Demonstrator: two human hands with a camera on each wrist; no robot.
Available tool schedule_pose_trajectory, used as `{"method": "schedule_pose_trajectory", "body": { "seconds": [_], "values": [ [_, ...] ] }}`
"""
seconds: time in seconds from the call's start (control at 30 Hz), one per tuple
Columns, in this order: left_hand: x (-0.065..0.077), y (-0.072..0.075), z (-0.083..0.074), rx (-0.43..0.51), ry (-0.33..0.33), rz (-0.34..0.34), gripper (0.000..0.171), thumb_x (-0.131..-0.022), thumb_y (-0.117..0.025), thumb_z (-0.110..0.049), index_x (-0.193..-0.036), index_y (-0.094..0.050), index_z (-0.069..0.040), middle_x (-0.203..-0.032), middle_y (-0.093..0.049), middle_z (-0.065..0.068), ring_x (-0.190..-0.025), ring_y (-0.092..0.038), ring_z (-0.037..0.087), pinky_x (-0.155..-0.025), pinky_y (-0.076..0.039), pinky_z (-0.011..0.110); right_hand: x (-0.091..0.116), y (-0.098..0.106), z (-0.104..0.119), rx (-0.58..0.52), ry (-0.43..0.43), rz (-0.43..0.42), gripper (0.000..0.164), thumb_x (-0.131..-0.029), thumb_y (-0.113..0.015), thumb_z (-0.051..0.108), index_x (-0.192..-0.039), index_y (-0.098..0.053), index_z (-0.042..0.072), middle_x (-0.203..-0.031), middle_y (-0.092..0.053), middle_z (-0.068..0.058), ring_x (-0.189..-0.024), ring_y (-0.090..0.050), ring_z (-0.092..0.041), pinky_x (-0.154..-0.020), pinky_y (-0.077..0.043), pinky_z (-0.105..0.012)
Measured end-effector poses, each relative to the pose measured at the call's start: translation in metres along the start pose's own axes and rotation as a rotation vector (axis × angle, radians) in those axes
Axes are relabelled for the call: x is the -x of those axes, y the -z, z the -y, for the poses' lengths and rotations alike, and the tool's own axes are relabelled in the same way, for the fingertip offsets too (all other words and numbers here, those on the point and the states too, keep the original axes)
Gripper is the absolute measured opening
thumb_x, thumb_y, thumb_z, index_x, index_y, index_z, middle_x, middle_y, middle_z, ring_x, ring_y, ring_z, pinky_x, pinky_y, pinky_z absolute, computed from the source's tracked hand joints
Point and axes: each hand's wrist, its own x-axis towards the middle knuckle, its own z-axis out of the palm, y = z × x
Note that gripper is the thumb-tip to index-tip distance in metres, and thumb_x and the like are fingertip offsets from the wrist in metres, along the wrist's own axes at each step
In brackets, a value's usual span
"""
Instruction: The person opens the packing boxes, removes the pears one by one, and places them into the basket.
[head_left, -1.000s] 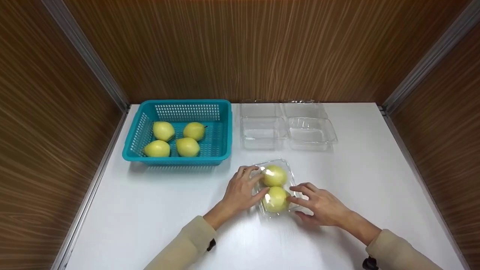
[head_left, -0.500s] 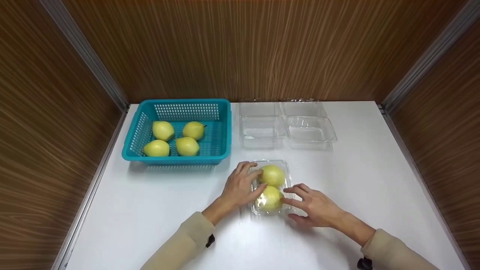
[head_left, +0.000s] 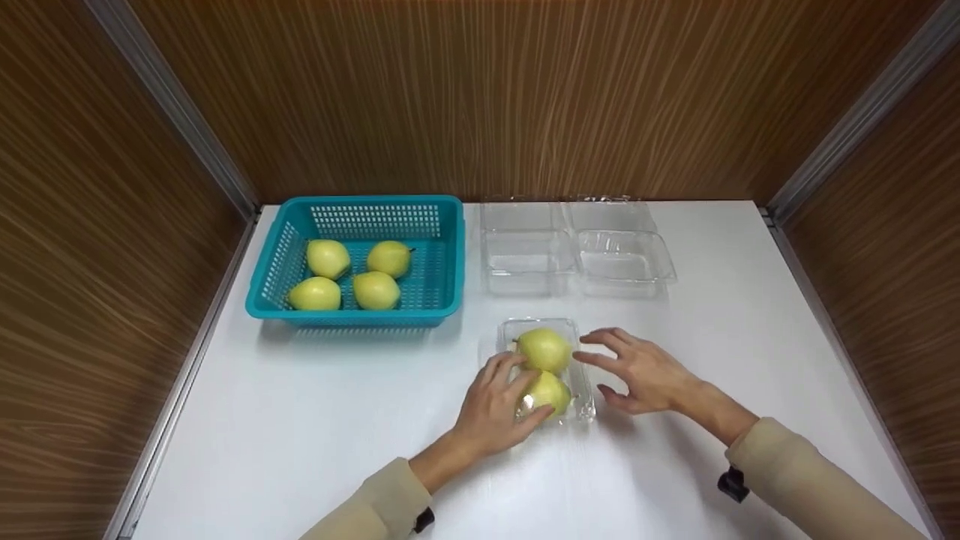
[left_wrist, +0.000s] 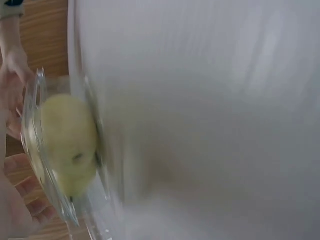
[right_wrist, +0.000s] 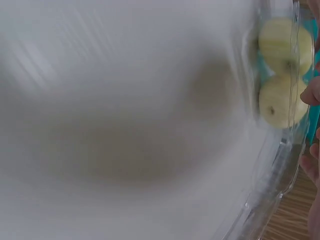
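Note:
Two yellow-green pears lie one behind the other in a clear plastic clamshell box (head_left: 587, 411) on the white table; the far pear (head_left: 544, 350) and near pear (head_left: 551, 391) show through the plastic. My left hand (head_left: 491, 409) is at the box's near left, its loosely bent fingers and thumb resting over the lid by the near pear. Along the right edge, my right hand (head_left: 649, 375) has its fingers spread, tips right at the rim by the far pear. In the left wrist view the pears (left_wrist: 70, 132) appear inside the clear walls, fingers of both hands beyond.
A teal plastic basket (head_left: 450, 300) holding several pears (head_left: 376, 290) stands at the back left. Beside it, against the wooden back wall (head_left: 480, 97), two clear clamshell boxes, the left one (head_left: 525, 262) and the right one (head_left: 626, 259), stand with lids raised.
The clamshell box has turned from a slant to nearly straight. My left hand has slid along it towards the near end, while my right hand has moved farther up the right side.

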Motion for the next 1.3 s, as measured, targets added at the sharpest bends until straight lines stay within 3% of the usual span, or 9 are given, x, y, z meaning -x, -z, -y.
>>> {"method": "schedule_pose_trajectory", "body": {
  "seconds": [0.27,0.6,1.17,1.3],
  "values": [
    [0.007,-0.004,-0.017,-0.049,-0.041,-0.036,0.053,-0.092,-0.073,-0.060,-0.125,-0.073,-0.019,-0.131,-0.064,0.005,-0.131,-0.056,0.025,-0.112,-0.052,0.040,-0.014,-0.007,-0.019,0.020,-0.015,0.041,0.074,-0.073,-0.092,0.025,-0.140,-0.063,0.015,-0.142,-0.060,-0.015,-0.126,-0.062,-0.034,-0.086,-0.065,-0.045],
    [0.010,-0.014,-0.017,-0.096,-0.115,-0.120,0.049,-0.089,-0.077,-0.059,-0.118,-0.074,-0.020,-0.127,-0.066,0.002,-0.129,-0.057,0.023,-0.113,-0.050,0.041,-0.025,-0.013,-0.028,0.019,-0.014,0.086,0.076,-0.073,-0.090,0.021,-0.143,-0.060,0.019,-0.146,-0.060,-0.015,-0.130,-0.060,-0.036,-0.092,-0.063,-0.048],
    [0.013,-0.018,-0.012,-0.161,-0.143,-0.109,0.046,-0.088,-0.077,-0.059,-0.117,-0.073,-0.024,-0.126,-0.064,0.002,-0.130,-0.055,0.023,-0.115,-0.047,0.043,-0.026,-0.024,-0.025,-0.021,-0.034,0.107,0.075,-0.076,-0.086,0.018,-0.146,-0.058,0.020,-0.149,-0.057,-0.015,-0.131,-0.061,-0.035,-0.091,-0.064,-0.048],
    [0.013,-0.016,-0.011,-0.144,-0.132,-0.101,0.044,-0.089,-0.078,-0.057,-0.117,-0.073,-0.023,-0.126,-0.064,0.002,-0.129,-0.055,0.023,-0.115,-0.047,0.041,-0.024,-0.024,-0.024,-0.012,-0.028,0.088,0.074,-0.077,-0.087,0.020,-0.145,-0.059,0.020,-0.148,-0.058,-0.015,-0.131,-0.063,-0.035,-0.096,-0.062,-0.049]
  ]
}}
